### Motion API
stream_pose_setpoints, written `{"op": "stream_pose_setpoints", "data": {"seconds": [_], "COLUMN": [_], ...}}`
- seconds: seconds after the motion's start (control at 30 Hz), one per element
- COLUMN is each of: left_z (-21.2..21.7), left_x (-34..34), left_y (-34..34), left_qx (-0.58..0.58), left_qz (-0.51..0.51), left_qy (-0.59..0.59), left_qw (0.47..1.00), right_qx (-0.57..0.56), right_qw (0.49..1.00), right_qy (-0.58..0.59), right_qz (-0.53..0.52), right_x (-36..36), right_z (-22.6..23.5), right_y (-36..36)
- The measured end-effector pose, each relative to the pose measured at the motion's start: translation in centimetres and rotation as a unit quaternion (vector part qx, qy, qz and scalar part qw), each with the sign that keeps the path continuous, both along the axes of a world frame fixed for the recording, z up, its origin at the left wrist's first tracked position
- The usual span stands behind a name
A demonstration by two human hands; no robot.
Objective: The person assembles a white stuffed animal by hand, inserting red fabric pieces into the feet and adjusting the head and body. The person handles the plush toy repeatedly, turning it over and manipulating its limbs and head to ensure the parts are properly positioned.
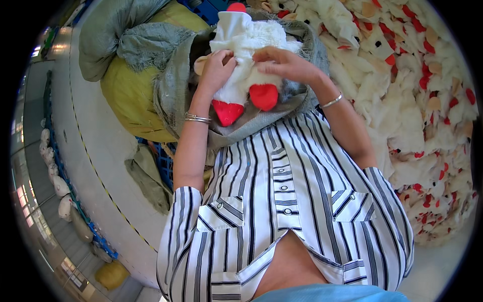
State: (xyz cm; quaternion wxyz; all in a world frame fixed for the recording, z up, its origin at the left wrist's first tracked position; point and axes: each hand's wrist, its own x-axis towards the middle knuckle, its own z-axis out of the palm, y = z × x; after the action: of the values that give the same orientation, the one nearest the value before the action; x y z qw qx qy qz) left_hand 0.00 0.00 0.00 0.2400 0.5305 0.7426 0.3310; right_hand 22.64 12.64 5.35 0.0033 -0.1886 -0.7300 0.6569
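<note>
White fluffy plush toy skins (244,63) with red ends (264,96) lie in the mouth of an open grey woven sack (236,136). They look limp and unstuffed, and how many are stacked cannot be told. My left hand (219,70) is closed on the plush at its left side, fingers curled with the tips partly hidden. Over the right side of the same plush is my right hand (286,64), its fingers stretched out and apart from the thumb, resting on or just above the fur. A smooth white flap (234,22) with a red tip stands at the far end.
A heap of white plush pieces (407,116) with red and beige bits spreads along the right. Full green-grey (98,45) and yellow sacks (126,95) stand at the left, with a loose cloth sack (148,176) below. A yellow-black floor line (95,161) runs along the grey floor.
</note>
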Motion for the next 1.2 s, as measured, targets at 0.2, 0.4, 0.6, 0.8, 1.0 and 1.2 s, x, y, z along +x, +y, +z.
{"op": "stream_pose_setpoints", "data": {"seconds": [0.2,0.4,0.6,0.8,1.0,1.2], "left_z": [-2.0,0.6,1.6,5.7,5.7,6.7], "left_x": [-2.0,-1.3,-0.9,1.8,2.3,2.9], "left_y": [-0.3,-0.1,-0.5,-0.1,0.1,-0.6], "left_qx": [0.016,-0.003,0.037,0.042,0.046,0.077], "left_qz": [0.048,0.015,0.037,0.006,-0.003,-0.034], "left_qy": [-0.027,-0.006,-0.021,-0.155,-0.204,-0.248], "left_qw": [0.998,1.0,0.998,0.987,0.978,0.965], "right_qx": [0.4,0.496,0.394,0.236,0.405,0.245], "right_qw": [0.906,0.864,0.902,0.945,0.895,0.953], "right_qy": [0.071,0.049,0.151,0.148,0.185,0.122], "right_qz": [0.123,0.075,-0.092,-0.171,0.034,-0.127], "right_x": [1.8,2.6,2.3,2.2,3.9,3.6], "right_z": [-0.5,-0.6,0.5,2.8,1.7,0.6], "right_y": [-4.8,-4.4,-3.4,-1.3,-6.2,-2.8]}}
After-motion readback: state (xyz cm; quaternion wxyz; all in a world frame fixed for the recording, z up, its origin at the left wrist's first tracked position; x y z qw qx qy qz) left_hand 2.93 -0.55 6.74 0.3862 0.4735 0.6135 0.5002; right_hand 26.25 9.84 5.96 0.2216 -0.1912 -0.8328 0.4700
